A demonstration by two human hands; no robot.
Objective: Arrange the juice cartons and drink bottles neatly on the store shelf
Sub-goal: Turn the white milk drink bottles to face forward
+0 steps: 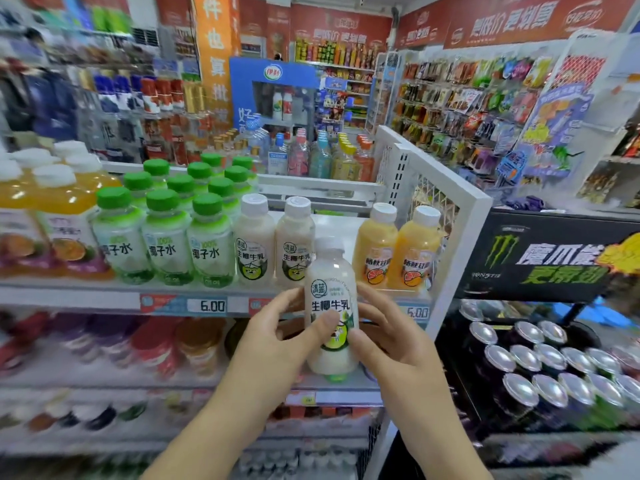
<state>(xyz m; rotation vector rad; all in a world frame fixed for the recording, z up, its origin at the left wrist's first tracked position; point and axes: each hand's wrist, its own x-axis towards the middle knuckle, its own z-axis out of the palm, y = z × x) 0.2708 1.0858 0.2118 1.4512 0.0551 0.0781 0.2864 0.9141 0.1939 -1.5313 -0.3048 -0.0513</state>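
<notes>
I hold a white coconut-milk bottle (330, 306) upright in front of the top shelf (76, 297). My left hand (280, 337) grips its left side, thumb across the label. My right hand (388, 341) grips its right side. On the shelf behind stand two matching white bottles (275, 240). To their right there is an empty gap, then two orange juice bottles (394, 247). Left of the white bottles are rows of green-capped coconut water bottles (162, 233) and large orange juice bottles (52, 216).
A white wire end panel (446, 202) closes the shelf on the right. Beyond it a black display (540, 258) holds several silver-topped cans (540, 372). Lower shelves (138, 344) carry more bottles. Price tags (211, 305) line the shelf edge.
</notes>
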